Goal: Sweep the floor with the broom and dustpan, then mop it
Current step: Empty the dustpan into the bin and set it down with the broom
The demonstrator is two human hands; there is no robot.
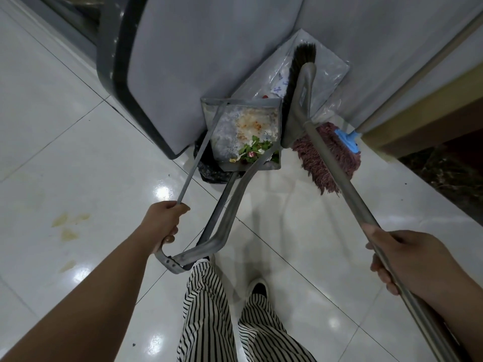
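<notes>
From the head camera, the left hand (166, 220) is curling its fingers tightly around the top of the dustpan's metal handle frame, with the thumb pressing along the thin bar that runs down to the pan. The dustpan (230, 126) is hanging tilted, its open mouth facing down toward a dark bin bag (209, 165) just beneath it, and scraps of green leaves and bits of litter (254, 152) are lying at the pan's lower edge. The pan's bed is showing rusty orange stains.

The right hand (407, 259) is wrapping all its fingers round the broom's grey pole, thumb lying on top, gripping it about midway along. The broom (300, 82) is reaching forward, its dark bristle head standing beside the dustpan's right wall and resting over a clear plastic sheet (332, 71) against the grey wall. Whether the bristles are touching the pan itself is hard to say from this angle.

A mop (326, 158) with reddish-brown strands and a blue clamp is lying on the white tiled floor (78, 142) behind the broom pole, near a wooden cabinet corner (418, 126). A grey bin lid or panel (136, 74) is leaning at the left. Striped trousers (209, 309) and a white shoe (258, 286) are showing below, and yellowish stains (68, 226) are marking the tiles at the left.
</notes>
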